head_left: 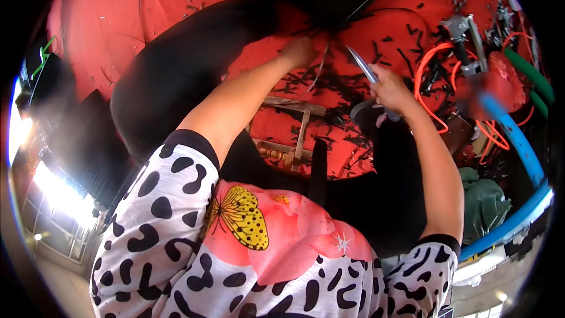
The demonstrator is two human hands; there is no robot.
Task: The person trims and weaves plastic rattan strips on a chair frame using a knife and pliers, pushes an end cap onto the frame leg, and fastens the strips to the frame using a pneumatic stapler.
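My right hand (389,89) is wrapped round a knife (362,65) with a long, pointed silver blade that slants up and to the left. Left of the blade, my left hand (299,53) looks closed at the edge of a large dark mass (306,0). Its fingers are blurred, and what they hold cannot be made out. Between my hands a thin pale strand (322,68) hangs down. Black scraps (294,85) lie thickly on the red sheet (344,121) below.
A wooden frame (305,132) lies on the sheet near my lap. To the right are a hammer-like metal tool (462,29), an orange cord (419,79), a blue hose (515,135) and a green cloth (482,203). A dark padded shape (176,65) curves along the left.
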